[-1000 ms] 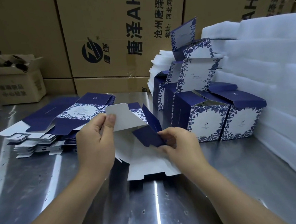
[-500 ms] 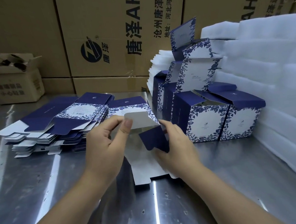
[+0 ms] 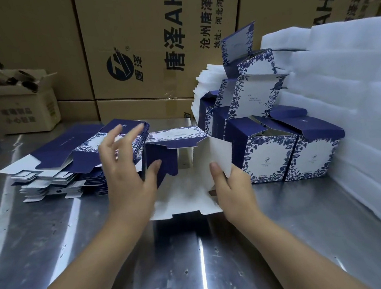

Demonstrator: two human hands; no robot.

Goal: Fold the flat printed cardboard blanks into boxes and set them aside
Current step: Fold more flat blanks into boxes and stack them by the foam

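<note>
A half-formed blue-and-white box (image 3: pixel 180 143) stands open toward me at the table's middle, its white inner flap lying flat on the steel. My right hand (image 3: pixel 232 187) pinches the white flap on the box's right side between thumb and fingers. My left hand (image 3: pixel 127 173) hovers at the box's left side with fingers spread, its thumb against the dark blue left flap. A stack of flat printed blanks (image 3: pixel 70 163) lies to the left. Several folded boxes (image 3: pixel 283 149) stand piled at the right.
The steel table (image 3: pixel 196 260) reflects light in front of me. White foam sheets (image 3: pixel 356 109) are stacked along the right. Large brown cartons (image 3: pixel 152 43) wall off the back, and a small open carton (image 3: pixel 20 107) sits at the back left.
The blank has been opened into a box shape. My left hand let go of the white flap and spread its fingers. My right hand shifted from the blue flap to the white right flap.
</note>
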